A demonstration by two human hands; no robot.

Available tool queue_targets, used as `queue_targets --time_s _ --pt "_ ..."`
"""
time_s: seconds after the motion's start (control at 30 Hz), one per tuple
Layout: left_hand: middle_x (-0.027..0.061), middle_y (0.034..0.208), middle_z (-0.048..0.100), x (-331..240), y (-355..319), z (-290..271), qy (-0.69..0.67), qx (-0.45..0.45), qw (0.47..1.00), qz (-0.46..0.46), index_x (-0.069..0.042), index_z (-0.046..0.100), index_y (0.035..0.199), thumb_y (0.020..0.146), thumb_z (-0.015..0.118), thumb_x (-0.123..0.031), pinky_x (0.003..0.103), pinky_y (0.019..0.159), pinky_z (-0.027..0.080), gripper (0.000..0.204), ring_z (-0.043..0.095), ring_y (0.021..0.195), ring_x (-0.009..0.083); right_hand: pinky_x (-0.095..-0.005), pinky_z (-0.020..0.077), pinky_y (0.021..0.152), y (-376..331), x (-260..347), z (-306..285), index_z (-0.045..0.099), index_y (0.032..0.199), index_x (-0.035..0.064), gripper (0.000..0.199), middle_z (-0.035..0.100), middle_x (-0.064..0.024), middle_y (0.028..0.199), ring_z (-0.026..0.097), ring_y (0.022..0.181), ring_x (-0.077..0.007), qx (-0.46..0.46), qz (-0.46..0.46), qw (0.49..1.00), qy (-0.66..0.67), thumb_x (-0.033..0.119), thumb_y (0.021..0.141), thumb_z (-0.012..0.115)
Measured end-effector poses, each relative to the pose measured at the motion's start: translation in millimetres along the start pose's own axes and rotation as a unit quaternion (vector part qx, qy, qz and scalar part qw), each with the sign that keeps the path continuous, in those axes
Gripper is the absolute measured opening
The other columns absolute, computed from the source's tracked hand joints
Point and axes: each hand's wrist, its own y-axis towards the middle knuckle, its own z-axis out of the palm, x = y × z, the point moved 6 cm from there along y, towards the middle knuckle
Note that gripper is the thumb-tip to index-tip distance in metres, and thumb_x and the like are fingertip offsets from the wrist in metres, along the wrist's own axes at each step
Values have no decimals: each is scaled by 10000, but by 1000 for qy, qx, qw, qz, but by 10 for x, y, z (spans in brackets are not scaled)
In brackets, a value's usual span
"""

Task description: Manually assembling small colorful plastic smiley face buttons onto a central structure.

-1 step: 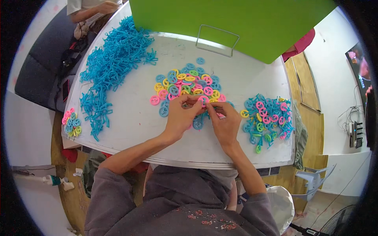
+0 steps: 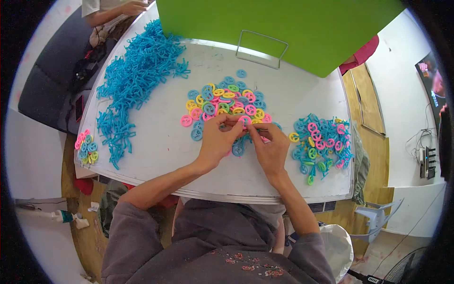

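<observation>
Between both hands, a pink plastic spoked ring (image 2: 245, 120) is pinched over the near side of a mixed pile. My left hand (image 2: 217, 139) grips its left side with thumb and fingers. From the right, the fingertips of my right hand (image 2: 270, 146) press at the ring; a small blue piece seems to be at its middle, partly covered by the fingers. Just beyond lies the pile of pink, yellow, green and blue rings (image 2: 227, 100). At the right is a heap of rings with blue pieces attached (image 2: 321, 142). A large heap of blue plastic pieces (image 2: 137, 71) spreads along the left.
A small cluster of coloured rings (image 2: 86, 147) sits at the white table's (image 2: 165, 156) left edge. A green panel (image 2: 279, 28) with a metal wire loop (image 2: 262, 48) stands at the far side. Another person (image 2: 113, 14) is at the far left. A plastic chair (image 2: 376, 217) stands at the right.
</observation>
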Motion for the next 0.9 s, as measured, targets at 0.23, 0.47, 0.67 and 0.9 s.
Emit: queue_targets --time_s 0.23,0.47,0.67,0.9 --pt "117 1019 638 -102 -11 41 116 19 991 70 34 591 1112 919 604 -104 280 800 558 238 647 881 153 -258 544 694 59 -6 -96 679 908 -14 142 681 -92 867 667 783 -150 1 -41 999 14 4 777 731" --pt "103 1083 619 -186 128 -50 12 82 996 23 12 568 1167 938 557 -84 258 798 556 249 645 903 151 -272 527 766 114 66 -130 641 1092 35 348 647 -100 1001 660 807 -167 182 -6 970 160 -88 767 673" --pt "71 1070 621 -99 133 -106 -41 101 988 -110 -21 584 1202 946 561 -159 253 800 544 292 626 899 125 -312 503 778 110 288 -129 596 1194 71 475 589 -107 1072 617 882 -206 231 -115 963 79 -105 755 637" --pt "8 944 622 -107 76 28 35 172 973 -152 -33 630 1162 913 607 -206 189 668 470 304 563 797 62 -324 503 772 60 460 -157 614 1172 89 496 574 -90 988 594 888 -237 281 -97 955 18 -108 718 646"
